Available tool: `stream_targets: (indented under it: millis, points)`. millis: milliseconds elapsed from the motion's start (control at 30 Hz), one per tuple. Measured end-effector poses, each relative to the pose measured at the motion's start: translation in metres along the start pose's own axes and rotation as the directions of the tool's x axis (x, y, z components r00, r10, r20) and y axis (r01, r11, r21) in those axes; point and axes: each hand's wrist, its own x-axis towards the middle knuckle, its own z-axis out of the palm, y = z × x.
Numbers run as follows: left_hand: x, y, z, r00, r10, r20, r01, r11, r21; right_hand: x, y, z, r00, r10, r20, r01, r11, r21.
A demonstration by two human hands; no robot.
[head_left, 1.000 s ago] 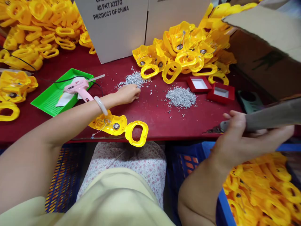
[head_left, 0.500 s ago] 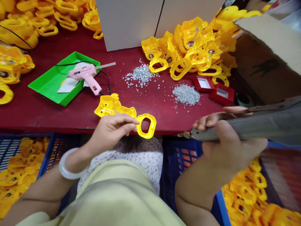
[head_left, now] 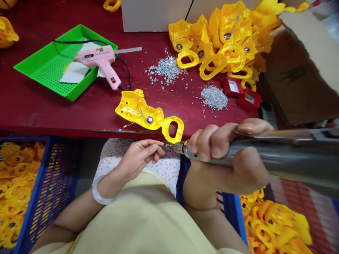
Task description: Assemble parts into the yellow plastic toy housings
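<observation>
My right hand [head_left: 225,144] is wrapped round a dark grey power screwdriver [head_left: 286,153], held level with its tip pointing left. At that tip, my left hand [head_left: 144,155] is closed in a pinch on a small metal piece, seemingly a screw [head_left: 159,146]; the fingers partly hide it. Just beyond both hands, a yellow plastic shell [head_left: 139,111] lies open side up near the table's front edge. It has thin wires, a round silver part [head_left: 149,120] and a ring-shaped handle [head_left: 172,129] at its right end.
Two piles of small metal parts, screws [head_left: 214,97] and silver pieces [head_left: 167,69], lie beyond. A pink glue gun [head_left: 102,61] rests on a green tray [head_left: 71,93]. More yellow shells [head_left: 222,38], red boxes [head_left: 248,99] and a carton [head_left: 296,81] stand right; blue crates [head_left: 47,197] flank me.
My left hand has moved off the yellow shell, down and right. My right hand has brought the screwdriver left, so its tip meets my left fingertips. The view has shifted.
</observation>
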Motion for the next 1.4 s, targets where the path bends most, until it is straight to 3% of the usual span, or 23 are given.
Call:
stream_targets:
  millis: [100, 267, 500, 867, 1267, 1333, 1400]
  points:
    - [0.000, 0.001, 0.000, 1.000, -0.003, 0.004, 0.004, 1.000, -0.021, 0.000, 0.000, 0.001, 1.000, -0.019, 0.019, 0.018, 1.000, 0.018]
    - [0.000, 0.000, 0.001, 1.000, -0.004, 0.002, 0.004, 0.999, -0.037, 0.003, -0.005, 0.003, 0.997, 0.051, -0.053, -0.037, 0.974, 0.224]
    - [0.000, 0.001, 0.005, 1.000, -0.006, -0.017, 0.005, 0.998, -0.057, 0.002, 0.001, 0.004, 0.997, 0.017, -0.078, 0.028, 0.839, 0.543]
    - [0.003, 0.003, 0.005, 1.000, 0.012, 0.002, -0.012, 1.000, -0.012, 0.005, 0.003, 0.003, 0.994, 0.001, -0.113, 0.060, 0.840, 0.539]
    - [0.007, -0.006, 0.002, 0.997, 0.067, 0.026, -0.065, 0.994, -0.084, 0.003, 0.004, 0.005, 0.995, -0.009, -0.099, 0.060, 0.847, 0.528]
    - [0.005, -0.007, 0.002, 0.994, 0.101, 0.032, -0.100, 0.994, -0.042, 0.002, 0.003, 0.005, 0.995, -0.014, -0.104, 0.067, 0.846, 0.529]
    - [0.001, -0.006, 0.001, 0.978, 0.209, 0.001, -0.207, 0.970, 0.129, 0.005, 0.003, 0.003, 0.995, -0.022, -0.100, 0.073, 0.842, 0.534]
